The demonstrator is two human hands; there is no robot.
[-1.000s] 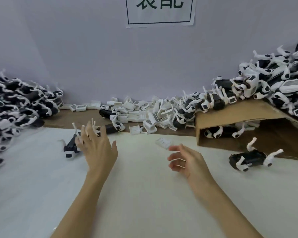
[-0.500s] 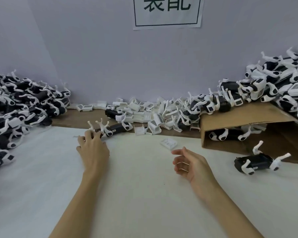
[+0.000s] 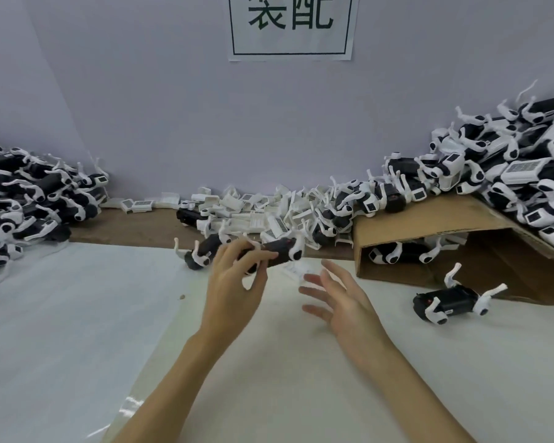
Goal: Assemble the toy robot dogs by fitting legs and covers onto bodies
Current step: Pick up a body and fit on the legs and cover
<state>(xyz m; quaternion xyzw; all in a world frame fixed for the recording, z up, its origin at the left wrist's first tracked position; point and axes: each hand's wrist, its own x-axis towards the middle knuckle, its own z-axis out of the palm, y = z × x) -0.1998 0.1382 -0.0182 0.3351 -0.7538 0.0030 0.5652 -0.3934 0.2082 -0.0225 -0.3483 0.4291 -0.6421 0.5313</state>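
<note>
A: What are the hands doing?

B: The left hand (image 3: 234, 292) holds a black plastic toy dog body with white legs (image 3: 277, 251), fingers curled round its near end, lifted just above the white table cover (image 3: 77, 330). The right hand (image 3: 339, 298) is released, fingers spread and relaxed, palm turned toward the body and just beside it, holding nothing.

A: Where does the body sit in the scene?

B: Near the centre, slightly toward twelve o'clock from the wrists. A small white ribbed cover piece (image 3: 296, 270) lies on the table just under and behind it, between the two hands.

A: And around that?

B: A second black-and-white toy dog body (image 3: 202, 254) lies at eleven o'clock from the left hand. The heap of loose white covers (image 3: 256, 212) runs along the wall at twelve. A brown cardboard flap (image 3: 429, 225) slopes at two o'clock, and another dog (image 3: 451, 302) lies on its back at three. Piles of dogs (image 3: 29, 199) fill nine o'clock and a second pile (image 3: 509, 161) sits at one to two.

A: How should the step go?

B: I'd judge the right hand should steady the far end of the body first, so the cavity faces up. Then pick the ribbed cover, square its edges with the opening, and press evenly; the thin legs look easy to bend if squeezed.
</note>
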